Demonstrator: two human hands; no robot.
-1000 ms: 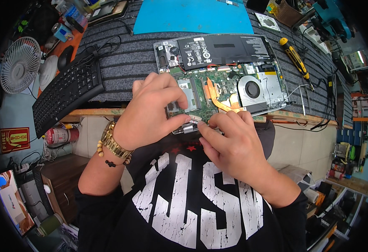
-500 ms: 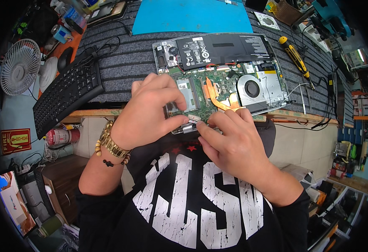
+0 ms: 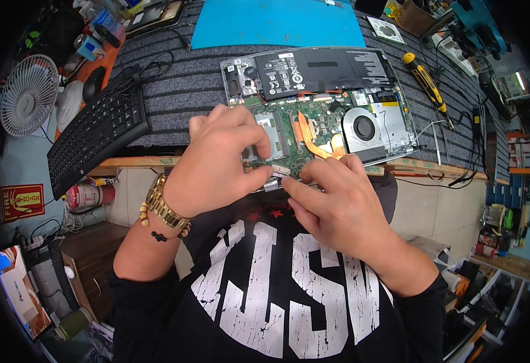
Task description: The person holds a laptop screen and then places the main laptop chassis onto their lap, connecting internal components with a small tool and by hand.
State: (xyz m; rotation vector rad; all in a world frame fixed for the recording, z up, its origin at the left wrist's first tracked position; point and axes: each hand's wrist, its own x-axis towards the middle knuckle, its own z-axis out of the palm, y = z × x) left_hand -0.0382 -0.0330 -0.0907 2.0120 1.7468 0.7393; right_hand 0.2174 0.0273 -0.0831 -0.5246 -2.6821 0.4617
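1. The left hand [image 3: 219, 158] is bent over the near left corner of the laptop, its thumb and forefinger apart, the thumb tip beside a small pale strip [image 3: 281, 171]; whether it grips anything, I cannot tell.
2. The right hand [image 3: 340, 202] has its fingers curled, the forefinger tip at the strip's other end; its hold is also unclear.
3. Just below the strip sits a silver hinge [image 3: 272, 183], partly hidden.
4. The opened laptop [image 3: 322, 110] lies at the front of the counter [image 3: 138, 162], its near edge toward the person. Its green board carries a copper heat pipe [image 3: 306, 134] leading toward a round cooling fan [image 3: 363, 128]; a black battery [image 3: 325, 72] spans the far side.
5. Right of the laptop lies a yellow-and-black screwdriver [image 3: 425, 81]; left, a black keyboard [image 3: 98, 133] sits tilted.
6. Beyond the laptop spreads a blue mat [image 3: 277, 24]; far left stands a white desk fan [image 3: 29, 94].
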